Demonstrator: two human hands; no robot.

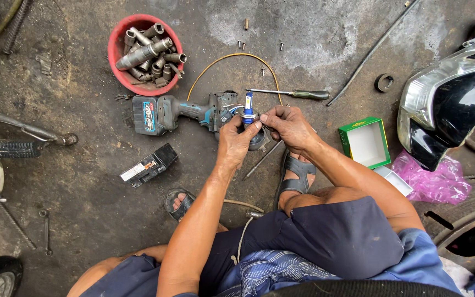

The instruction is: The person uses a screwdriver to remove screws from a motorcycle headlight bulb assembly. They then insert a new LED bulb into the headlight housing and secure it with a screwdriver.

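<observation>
Hands meet just right of the blue-grey cordless power drill (185,113) on the floor. The left hand (236,144) curls shut around a small bulb with a blue and silver stem (248,106); only its top shows. The right hand (288,125) pinches closed beside it, hiding what it grips. Above-left of the drill sits a red round bowl of metal sockets (117,34).

I see a blue-and-silver bulb (248,107), a red bowl (117,38) of grey sockets (147,52), and a teal-and-black impact driver (180,113). The open box (365,142) is green outside, white inside, beside a pink plastic bag (432,179).
</observation>
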